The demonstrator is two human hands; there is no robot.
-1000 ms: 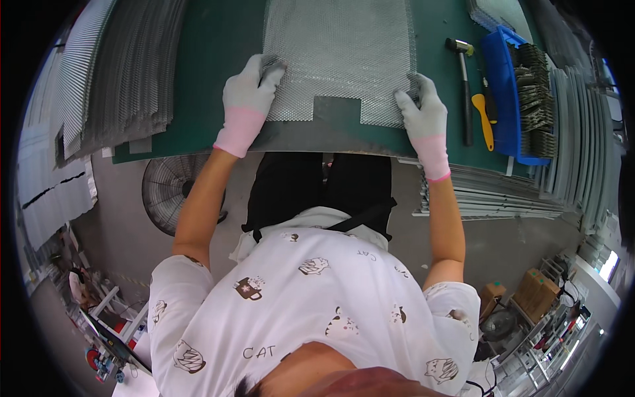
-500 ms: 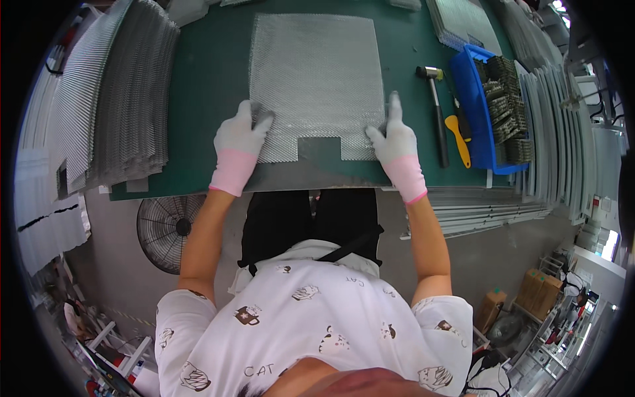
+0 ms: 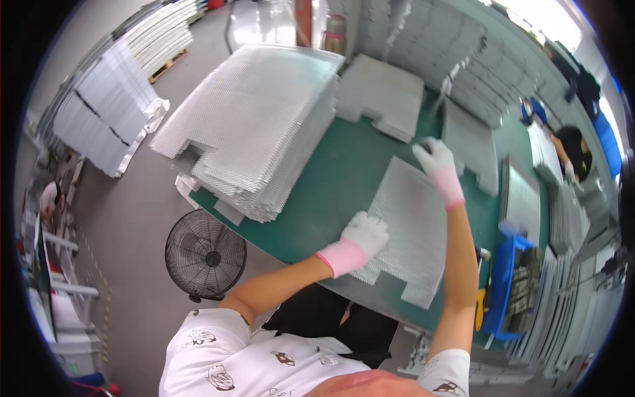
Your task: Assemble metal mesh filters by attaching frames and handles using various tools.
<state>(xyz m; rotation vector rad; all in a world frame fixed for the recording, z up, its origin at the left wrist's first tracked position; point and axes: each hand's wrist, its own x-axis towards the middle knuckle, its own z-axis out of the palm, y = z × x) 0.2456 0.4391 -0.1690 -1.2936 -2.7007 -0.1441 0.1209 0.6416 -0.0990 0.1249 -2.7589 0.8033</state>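
Note:
A silvery mesh panel (image 3: 413, 218) with a notch in its near edge lies flat on the green worktable (image 3: 311, 205). My left hand (image 3: 364, 239), in a white glove with a pink cuff, is at the panel's left edge. Its fingers are bent and blurred, so their grip is unclear. My right hand (image 3: 438, 162), gloved alike, is stretched out by the panel's far end, fingers apart, with nothing seen in it. To the left rises a tall stack of similar notched mesh panels (image 3: 258, 99).
More stacks of panels (image 3: 380, 89) stand at the table's far side. On the right are a blue bin (image 3: 501, 291) of dark metal pieces and a yellow-handled tool (image 3: 480, 308). A black floor fan (image 3: 206, 255) stands left of the table. Another person (image 3: 574, 155) is at the far right.
The view has swung left, bringing the tall stack further into sight. My right hand has left the panel's near right side and reached toward its far end. My left hand remains near the left edge.

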